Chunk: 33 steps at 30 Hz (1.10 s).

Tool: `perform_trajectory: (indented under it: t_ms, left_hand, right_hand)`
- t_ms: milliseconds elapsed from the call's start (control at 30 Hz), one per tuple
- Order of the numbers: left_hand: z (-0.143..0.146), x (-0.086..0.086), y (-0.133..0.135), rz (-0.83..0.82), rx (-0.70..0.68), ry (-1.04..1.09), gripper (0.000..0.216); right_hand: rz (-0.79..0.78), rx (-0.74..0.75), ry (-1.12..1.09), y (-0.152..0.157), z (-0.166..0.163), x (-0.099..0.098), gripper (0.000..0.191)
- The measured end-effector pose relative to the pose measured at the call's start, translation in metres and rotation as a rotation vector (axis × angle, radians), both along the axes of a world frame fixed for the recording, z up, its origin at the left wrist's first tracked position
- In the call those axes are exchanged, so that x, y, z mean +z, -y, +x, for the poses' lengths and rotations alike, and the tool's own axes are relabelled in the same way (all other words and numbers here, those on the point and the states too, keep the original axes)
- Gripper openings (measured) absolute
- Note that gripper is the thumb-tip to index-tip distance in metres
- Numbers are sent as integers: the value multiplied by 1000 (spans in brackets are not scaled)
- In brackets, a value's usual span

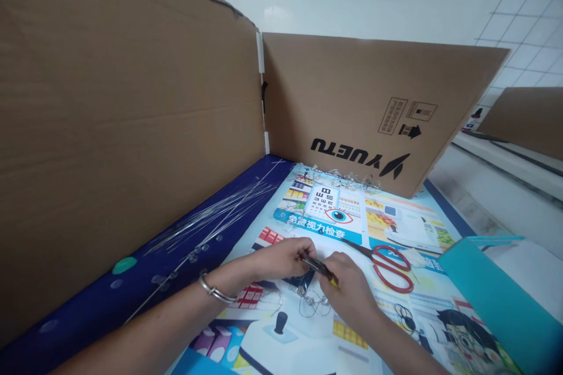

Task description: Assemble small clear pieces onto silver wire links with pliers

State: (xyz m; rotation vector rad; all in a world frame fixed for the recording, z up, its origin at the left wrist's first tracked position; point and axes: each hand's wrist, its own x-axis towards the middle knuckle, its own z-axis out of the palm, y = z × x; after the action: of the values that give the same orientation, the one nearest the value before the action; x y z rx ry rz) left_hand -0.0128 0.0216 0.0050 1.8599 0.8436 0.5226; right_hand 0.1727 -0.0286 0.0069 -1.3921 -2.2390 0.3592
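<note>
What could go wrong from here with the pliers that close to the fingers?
The pliers in the right hand could slip and pinch the left hand, whose fingers sit at their far end. The thin wire loops beside the hands might snag. The red-handled scissors point their blades toward the right hand, so reaching forward may risk a scratch.

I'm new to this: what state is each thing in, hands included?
Pliers: gripped, jaw opening unclear
Right hand: closed around the pliers' handles
Left hand: fingers curled at the pliers' tip
Scissors: lying down, unheld
Thin strands: loose, spread out
Cardboard panel with lettering: upright
Bracelet: worn on the left wrist
</note>
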Motion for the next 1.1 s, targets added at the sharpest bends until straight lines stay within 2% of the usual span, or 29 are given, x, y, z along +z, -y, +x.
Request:
perform_trajectory:
  t_ms: [233,433,600,833,1000,1100]
  left_hand:
    - [-1,2,0,-5,-34,27,17]
    - [-2,0,-2,-8,-79,63,16]
    - [-3,-7,-5,13,-95,78,15]
    - [-2,-10,-7,-11,-127,120,19]
    - [-1,-6,-6,-55,-115,134,11]
    - [0,-3,-5,-73,-102,119,11]
  right_hand:
    - [45,24,92,1,-2,4,7]
    - [150,96,172,0,0,14,17]
    - [187,142,170,-2,4,10,20]
    - [190,164,133,-8,7,-1,19]
    - [150,186,130,-10,7,1,20]
    - [110,208,118,-10,9,3,27]
